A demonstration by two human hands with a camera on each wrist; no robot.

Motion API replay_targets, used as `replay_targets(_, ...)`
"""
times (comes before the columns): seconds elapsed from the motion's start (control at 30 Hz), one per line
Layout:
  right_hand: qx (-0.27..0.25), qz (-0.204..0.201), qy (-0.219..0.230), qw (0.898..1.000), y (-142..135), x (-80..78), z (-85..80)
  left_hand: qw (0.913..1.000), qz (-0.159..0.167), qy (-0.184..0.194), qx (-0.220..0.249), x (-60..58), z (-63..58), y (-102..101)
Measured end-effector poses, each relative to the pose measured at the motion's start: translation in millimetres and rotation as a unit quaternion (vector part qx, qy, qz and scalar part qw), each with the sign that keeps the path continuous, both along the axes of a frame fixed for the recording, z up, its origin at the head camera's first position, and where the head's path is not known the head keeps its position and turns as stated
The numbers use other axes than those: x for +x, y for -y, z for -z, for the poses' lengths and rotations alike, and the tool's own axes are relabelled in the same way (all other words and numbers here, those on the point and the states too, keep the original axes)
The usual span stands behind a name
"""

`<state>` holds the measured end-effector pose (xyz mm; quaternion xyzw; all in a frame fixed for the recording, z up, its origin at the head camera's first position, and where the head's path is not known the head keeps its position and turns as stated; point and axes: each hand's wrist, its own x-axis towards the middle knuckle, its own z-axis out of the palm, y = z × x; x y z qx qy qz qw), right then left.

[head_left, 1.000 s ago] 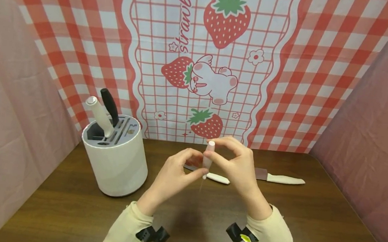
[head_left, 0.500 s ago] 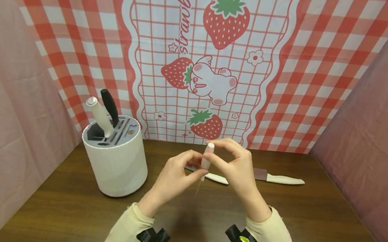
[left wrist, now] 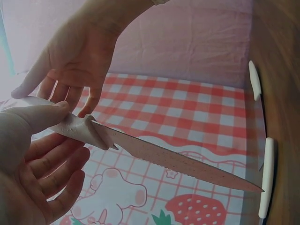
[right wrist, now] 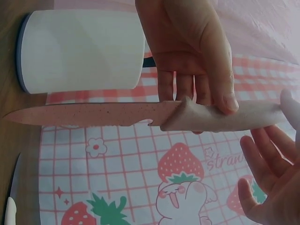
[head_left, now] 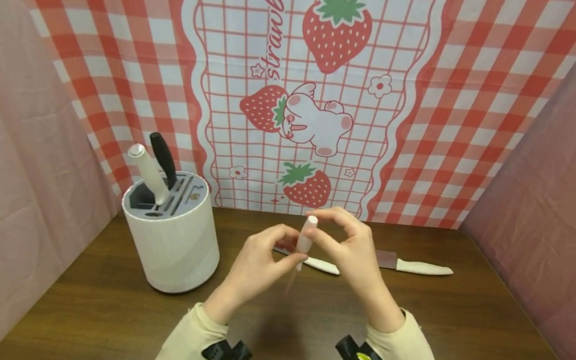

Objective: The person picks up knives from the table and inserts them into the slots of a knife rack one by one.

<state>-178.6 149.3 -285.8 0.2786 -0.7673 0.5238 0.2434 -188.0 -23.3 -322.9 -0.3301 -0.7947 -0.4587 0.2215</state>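
Observation:
Both hands hold one knife upright in front of the body, its blade pointing down. It has a white handle (head_left: pixel 305 240) and a pinkish, dark-speckled blade (left wrist: pixel 178 159) with a partly serrated edge and a notch near the handle. My left hand (head_left: pixel 259 257) pinches the handle near the blade end, between thumb and fingers. Up at the butt end, my right hand (head_left: pixel 351 245) grips it with thumb and fingertips. In the right wrist view the whole blade (right wrist: pixel 89 114) shows, apart from the table; in the head view it is faint.
A white round knife block (head_left: pixel 171 252) stands at left, with a white handle (head_left: pixel 151 174) and a black handle (head_left: pixel 163 157) sticking out of its slotted top. Behind the hands lie a smaller white-handled knife (head_left: pixel 323 265) and a broad-bladed knife (head_left: pixel 424 267). A checked strawberry cloth hangs behind.
The held knife has tilted slightly, its blade end swinging toward the lower left and its butt sinking a little. Both hands have dipped slightly and keep their hold.

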Motion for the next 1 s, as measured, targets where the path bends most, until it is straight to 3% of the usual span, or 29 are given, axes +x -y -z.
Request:
replay_targets(0.7, -0.033, 0.003, -0.026, 0.999, -7.0, -4.1, 4.8, 0.9999, -0.005, -0.006, 0.009, 1.3, -0.3, 5.1)
replay_targets(1.0, -0.026, 0.013, -0.037, 0.999, -12.5, -7.9, 10.8, 0.9995, -0.023, -0.004, 0.019, 1.2, -3.0, 10.5)
